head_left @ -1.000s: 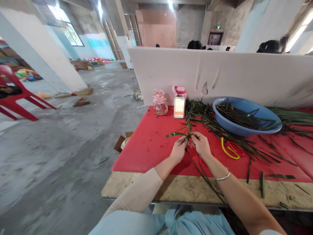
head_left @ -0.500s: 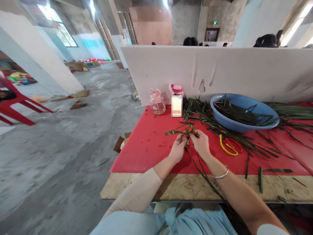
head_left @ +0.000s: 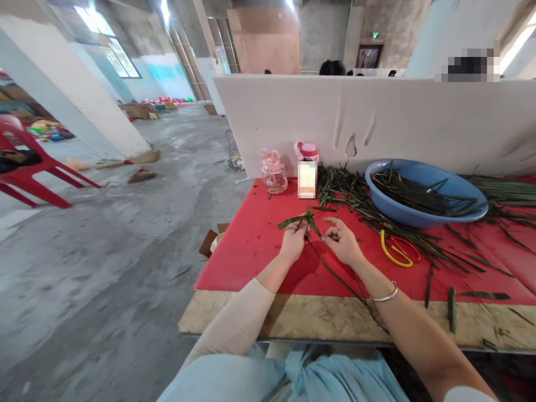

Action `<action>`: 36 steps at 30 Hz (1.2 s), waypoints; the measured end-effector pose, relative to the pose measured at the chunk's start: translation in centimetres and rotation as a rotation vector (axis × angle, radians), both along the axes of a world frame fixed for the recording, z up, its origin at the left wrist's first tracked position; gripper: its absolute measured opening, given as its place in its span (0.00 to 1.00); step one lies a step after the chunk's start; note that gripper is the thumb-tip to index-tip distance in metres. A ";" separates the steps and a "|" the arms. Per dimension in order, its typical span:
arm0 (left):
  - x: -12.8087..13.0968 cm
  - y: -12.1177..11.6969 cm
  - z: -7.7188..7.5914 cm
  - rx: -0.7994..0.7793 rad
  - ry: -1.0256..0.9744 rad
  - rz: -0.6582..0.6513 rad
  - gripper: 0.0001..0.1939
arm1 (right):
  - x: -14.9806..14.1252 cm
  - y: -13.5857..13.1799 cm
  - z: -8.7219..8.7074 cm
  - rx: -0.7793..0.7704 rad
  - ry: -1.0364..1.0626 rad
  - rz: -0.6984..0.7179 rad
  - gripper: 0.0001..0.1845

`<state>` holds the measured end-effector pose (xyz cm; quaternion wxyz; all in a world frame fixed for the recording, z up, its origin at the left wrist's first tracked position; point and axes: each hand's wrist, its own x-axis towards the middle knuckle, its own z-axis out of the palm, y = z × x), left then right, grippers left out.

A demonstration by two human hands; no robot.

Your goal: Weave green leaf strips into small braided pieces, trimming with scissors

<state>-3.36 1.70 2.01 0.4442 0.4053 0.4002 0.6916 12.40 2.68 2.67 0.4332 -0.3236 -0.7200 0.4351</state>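
My left hand (head_left: 293, 241) is closed in a pinch on a folded knot of green leaf strips (head_left: 307, 218), held above the red table cover (head_left: 251, 251). Long thin strips (head_left: 335, 273) trail from the knot toward me, passing under my right wrist. My right hand (head_left: 341, 240) sits just right of the knot with its fingers curled and pinched around one of those strips. A silver bangle (head_left: 385, 295) circles my right wrist.
A blue basin (head_left: 402, 209) with leaves stands at the right, beside a heap of leaves (head_left: 347, 192). Yellow-and-red scissors (head_left: 396, 251) lie near my right hand. A pink cup (head_left: 274, 172) and a pink bottle (head_left: 307, 176) stand before the white partition (head_left: 377, 123). A red chair (head_left: 29, 167) is at far left.
My hands have drawn slightly apart: the left hand moved left with the knot, and the right hand slid off it along a strip.
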 end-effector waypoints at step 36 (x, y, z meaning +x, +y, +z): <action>2.8 -0.7 -1.5 -0.155 -0.187 -0.008 0.14 | -0.3 0.1 -0.4 0.170 -0.214 -0.163 0.15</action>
